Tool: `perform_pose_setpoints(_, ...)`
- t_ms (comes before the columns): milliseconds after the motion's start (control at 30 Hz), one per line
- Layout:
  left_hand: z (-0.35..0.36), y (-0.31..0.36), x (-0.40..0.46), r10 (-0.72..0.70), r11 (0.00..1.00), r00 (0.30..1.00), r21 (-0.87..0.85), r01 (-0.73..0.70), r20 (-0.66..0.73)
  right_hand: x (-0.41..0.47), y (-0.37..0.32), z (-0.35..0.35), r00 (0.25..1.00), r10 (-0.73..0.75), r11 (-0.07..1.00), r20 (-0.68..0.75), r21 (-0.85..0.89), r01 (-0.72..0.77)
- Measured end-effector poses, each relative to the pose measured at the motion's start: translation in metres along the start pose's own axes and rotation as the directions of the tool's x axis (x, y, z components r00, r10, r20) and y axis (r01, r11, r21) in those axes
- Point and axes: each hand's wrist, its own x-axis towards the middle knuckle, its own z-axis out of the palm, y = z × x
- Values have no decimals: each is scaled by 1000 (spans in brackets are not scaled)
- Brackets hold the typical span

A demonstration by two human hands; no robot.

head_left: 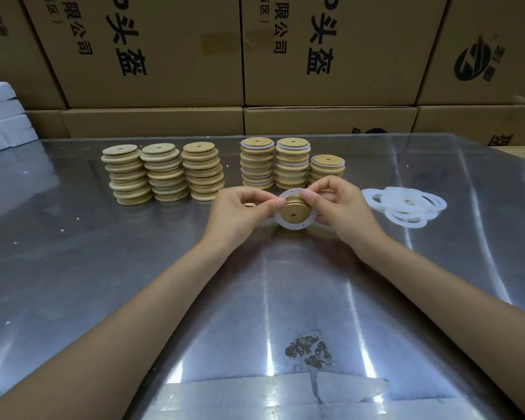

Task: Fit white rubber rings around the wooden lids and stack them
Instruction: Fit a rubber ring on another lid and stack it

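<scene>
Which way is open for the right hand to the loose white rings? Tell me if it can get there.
Probably yes: the loose white rings lie just right of the right hand with nothing between, but its grip is busy with the lid.

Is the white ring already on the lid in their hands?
On: the white rubber ring encircles the wooden lid, while left hand and right hand pinch its upper edge.

Lighting: dim to moderate, from overhead. Glare: bright white streaks across my counter (376,298), strongest lower centre and right of the frame. Shadows: soft, faint beneath my forearms. Focus: mildly soft throughout. Distortion: wide-angle bowing, cartons (152,50) leaning outward at upper corners.
</scene>
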Motion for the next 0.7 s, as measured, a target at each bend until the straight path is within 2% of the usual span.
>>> perform_pose_setpoints(200, 1, 3, -2, -9, 1000, 999, 13, 8, 47, 1, -3, -4, 998, 59, 998, -31, 27, -58)
perform_pose_setpoints(400, -1, 4, -2, -142, 981, 988, -124, 149, 61, 0, -5, -5, 996, 84, 993, -3, 77, -84)
perform_pose_setpoints(700, -4, 0, -1, -219, 950, 967, -198, 242, 129, 1, -5, -6, 988, 154, 982, -8, 110, -152)
